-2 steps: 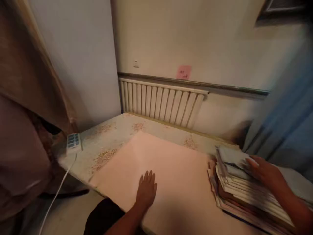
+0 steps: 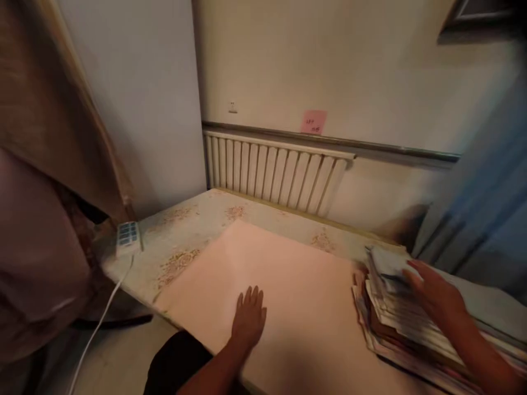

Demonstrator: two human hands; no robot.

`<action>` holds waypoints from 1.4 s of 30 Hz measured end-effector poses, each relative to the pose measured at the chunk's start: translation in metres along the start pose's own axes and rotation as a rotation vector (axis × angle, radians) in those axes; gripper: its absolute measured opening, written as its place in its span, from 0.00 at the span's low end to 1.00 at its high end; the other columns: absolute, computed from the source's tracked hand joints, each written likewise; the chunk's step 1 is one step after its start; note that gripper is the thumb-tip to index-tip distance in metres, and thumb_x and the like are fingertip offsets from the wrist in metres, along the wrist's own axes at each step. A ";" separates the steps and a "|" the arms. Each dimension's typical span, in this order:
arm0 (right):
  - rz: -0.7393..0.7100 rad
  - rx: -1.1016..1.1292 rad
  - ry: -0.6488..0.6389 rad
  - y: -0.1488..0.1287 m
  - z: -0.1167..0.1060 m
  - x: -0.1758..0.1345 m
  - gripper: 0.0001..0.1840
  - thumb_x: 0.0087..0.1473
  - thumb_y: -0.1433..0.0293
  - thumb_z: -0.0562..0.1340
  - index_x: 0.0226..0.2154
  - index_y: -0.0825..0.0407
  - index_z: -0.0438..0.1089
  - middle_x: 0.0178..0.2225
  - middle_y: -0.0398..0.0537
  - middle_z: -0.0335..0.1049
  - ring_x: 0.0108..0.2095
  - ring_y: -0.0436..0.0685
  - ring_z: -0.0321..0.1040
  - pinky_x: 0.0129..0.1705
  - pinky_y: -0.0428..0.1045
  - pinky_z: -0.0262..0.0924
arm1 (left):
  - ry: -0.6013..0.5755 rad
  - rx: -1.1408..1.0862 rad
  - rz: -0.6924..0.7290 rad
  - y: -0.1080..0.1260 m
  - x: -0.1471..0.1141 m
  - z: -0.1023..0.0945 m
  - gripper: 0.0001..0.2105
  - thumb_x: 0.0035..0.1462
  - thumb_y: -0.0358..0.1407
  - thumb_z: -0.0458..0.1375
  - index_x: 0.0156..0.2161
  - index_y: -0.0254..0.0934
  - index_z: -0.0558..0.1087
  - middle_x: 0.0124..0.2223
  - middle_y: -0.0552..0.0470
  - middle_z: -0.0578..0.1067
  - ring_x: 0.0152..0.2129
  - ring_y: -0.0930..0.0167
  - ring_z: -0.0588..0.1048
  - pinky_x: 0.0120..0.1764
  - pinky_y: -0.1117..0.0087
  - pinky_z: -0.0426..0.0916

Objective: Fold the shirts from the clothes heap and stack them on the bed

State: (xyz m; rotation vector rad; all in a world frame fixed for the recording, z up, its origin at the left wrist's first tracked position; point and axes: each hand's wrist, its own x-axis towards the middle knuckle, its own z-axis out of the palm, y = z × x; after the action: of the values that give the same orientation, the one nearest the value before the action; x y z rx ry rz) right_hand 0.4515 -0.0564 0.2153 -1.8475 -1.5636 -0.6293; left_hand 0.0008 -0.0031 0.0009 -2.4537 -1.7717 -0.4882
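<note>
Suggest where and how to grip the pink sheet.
I'd pinch the pink sheet by its left corner, from the left: it lies flat, that corner near the edge of the table, clear of the left hand; the paper stack crowds its right.

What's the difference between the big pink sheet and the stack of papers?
The pink sheet is one broad, flat piece, while the stack of papers rises in many layers. The sheet is plain pink; the stack mixes whitish, brown and reddish edges. The left hand lies flat on the sheet, whereas the right hand, blurred, is at the stack's top. Both are on the table.
</note>
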 end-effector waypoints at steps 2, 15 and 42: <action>-0.060 0.092 -0.100 -0.047 0.023 -0.037 0.30 0.62 0.52 0.45 0.51 0.52 0.70 0.50 0.58 0.72 0.49 0.60 0.70 0.48 0.56 0.66 | 0.000 -0.006 -0.004 0.001 -0.002 -0.002 0.24 0.65 0.40 0.42 0.64 0.39 0.59 0.67 0.48 0.59 0.64 0.61 0.54 0.63 0.50 0.48; -0.580 0.071 -0.180 -0.172 0.148 -0.258 0.21 0.61 0.61 0.55 0.54 0.50 0.68 0.55 0.51 0.68 0.54 0.64 0.67 0.51 0.59 0.67 | -0.049 -0.006 -0.101 -0.051 0.001 -0.020 0.26 0.64 0.42 0.42 0.64 0.37 0.59 0.67 0.47 0.57 0.65 0.60 0.52 0.64 0.52 0.46; -0.396 0.110 -0.297 -0.190 0.122 -0.243 0.22 0.60 0.70 0.55 0.57 0.49 0.63 0.58 0.48 0.65 0.59 0.59 0.61 0.59 0.58 0.59 | -0.107 0.205 -0.373 -0.180 0.011 -0.053 0.29 0.61 0.42 0.39 0.65 0.32 0.55 0.69 0.42 0.52 0.65 0.54 0.47 0.60 0.48 0.44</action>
State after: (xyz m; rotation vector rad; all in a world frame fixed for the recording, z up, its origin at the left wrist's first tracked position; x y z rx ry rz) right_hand 0.2162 -0.1155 -0.0110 -1.6145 -2.1449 -0.4386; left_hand -0.1755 0.0530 0.0320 -2.0555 -2.2112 -0.1852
